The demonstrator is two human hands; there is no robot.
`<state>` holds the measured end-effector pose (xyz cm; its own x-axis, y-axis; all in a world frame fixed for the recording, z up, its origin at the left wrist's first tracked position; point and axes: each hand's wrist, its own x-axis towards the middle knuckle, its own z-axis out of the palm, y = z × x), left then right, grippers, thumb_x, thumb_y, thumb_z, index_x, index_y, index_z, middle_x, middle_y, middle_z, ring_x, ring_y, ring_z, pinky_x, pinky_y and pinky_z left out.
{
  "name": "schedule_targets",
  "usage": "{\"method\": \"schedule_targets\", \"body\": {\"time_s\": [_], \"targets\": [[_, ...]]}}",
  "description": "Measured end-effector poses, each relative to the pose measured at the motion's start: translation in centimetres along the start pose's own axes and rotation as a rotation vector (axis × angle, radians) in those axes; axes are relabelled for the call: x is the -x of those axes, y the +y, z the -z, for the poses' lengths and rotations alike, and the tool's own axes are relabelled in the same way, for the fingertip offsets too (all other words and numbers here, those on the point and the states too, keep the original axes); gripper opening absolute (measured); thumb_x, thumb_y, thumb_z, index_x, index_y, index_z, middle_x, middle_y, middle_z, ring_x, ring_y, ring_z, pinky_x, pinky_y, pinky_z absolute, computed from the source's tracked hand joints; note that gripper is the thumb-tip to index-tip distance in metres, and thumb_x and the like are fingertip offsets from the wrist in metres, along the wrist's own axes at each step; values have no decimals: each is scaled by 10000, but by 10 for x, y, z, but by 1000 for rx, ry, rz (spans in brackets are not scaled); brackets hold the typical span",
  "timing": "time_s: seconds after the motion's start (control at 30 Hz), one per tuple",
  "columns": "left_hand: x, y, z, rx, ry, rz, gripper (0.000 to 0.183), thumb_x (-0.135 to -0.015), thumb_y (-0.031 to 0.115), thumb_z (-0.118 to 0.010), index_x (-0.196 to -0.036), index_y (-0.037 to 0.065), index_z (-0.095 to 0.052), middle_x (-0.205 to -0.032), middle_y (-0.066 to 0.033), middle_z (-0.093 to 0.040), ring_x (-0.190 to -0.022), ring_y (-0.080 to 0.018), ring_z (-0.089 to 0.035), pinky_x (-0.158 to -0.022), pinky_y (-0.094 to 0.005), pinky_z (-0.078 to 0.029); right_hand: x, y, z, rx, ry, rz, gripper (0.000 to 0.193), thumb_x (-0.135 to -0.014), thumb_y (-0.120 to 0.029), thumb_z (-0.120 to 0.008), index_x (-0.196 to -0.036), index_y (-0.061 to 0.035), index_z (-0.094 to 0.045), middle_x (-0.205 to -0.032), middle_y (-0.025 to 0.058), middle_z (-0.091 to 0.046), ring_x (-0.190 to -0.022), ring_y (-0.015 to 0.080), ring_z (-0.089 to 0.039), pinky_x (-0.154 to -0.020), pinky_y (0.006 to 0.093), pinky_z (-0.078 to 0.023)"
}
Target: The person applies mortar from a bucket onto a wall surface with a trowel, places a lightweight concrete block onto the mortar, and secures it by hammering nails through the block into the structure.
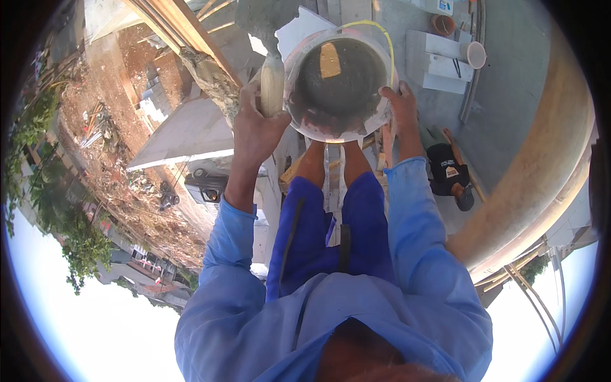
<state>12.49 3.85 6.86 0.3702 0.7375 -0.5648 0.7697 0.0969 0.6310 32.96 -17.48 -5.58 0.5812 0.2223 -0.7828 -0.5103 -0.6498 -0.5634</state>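
A round bucket (344,136) with a pale rim and a yellow bail handle (388,38) is in front of me, above my knees. Grey wet mortar (344,95) fills part of it, and a tan patch shows near its far side. My left hand (259,130) is closed around the pale handle of a trowel (272,86), its thumb against the bucket's left rim. The trowel's grey blade points away from me and looks coated with mortar. My right hand (402,108) grips the bucket's right rim, thumb on top; its other fingers are mostly hidden.
Wooden beams (184,32) crusted with mortar stand at the far left, beside a grey slab (184,137). Below on the right are a person in a dark shirt (445,169), white blocks (442,70) and a small bucket (475,55). A large curved surface (528,184) borders the right side.
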Motion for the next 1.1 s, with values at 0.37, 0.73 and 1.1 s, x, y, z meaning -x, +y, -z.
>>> {"method": "schedule_targets", "body": {"time_s": [0.37, 0.73, 1.1], "targets": [[36, -76, -97, -365, -176, 249, 515, -754, 235, -627, -1220, 46, -517, -1036, -277, -631, -961, -447, -619, -822, -505, -492, 22, -28, -15, 215, -10, 104, 513, -652, -259, -739, -1042, 50, -612, -887, 136, -654, -760, 218, -631, -689, 340, -492], [62, -83, -155, 61, -378, 301, 664, -692, 308, -710, -1252, -6, -540, -1032, -262, -646, -1015, -399, -626, -875, -436, -484, 18, -17, -3, 83, -97, 48, 318, -779, -168, -669, -1028, 5, -572, -881, 77, -598, -744, 184, -615, -652, 328, -513], [80, -135, -142, 544, -509, 422, 619, -658, 130, -675, -1240, -44, -556, -868, -145, -654, -648, -187, -637, -534, -304, -492, 3, -7, 14, -95, -229, -58, 376, -876, -249, -540, -1193, -48, -526, -1028, 82, -590, -909, 227, -616, -744, 370, -507]]}}
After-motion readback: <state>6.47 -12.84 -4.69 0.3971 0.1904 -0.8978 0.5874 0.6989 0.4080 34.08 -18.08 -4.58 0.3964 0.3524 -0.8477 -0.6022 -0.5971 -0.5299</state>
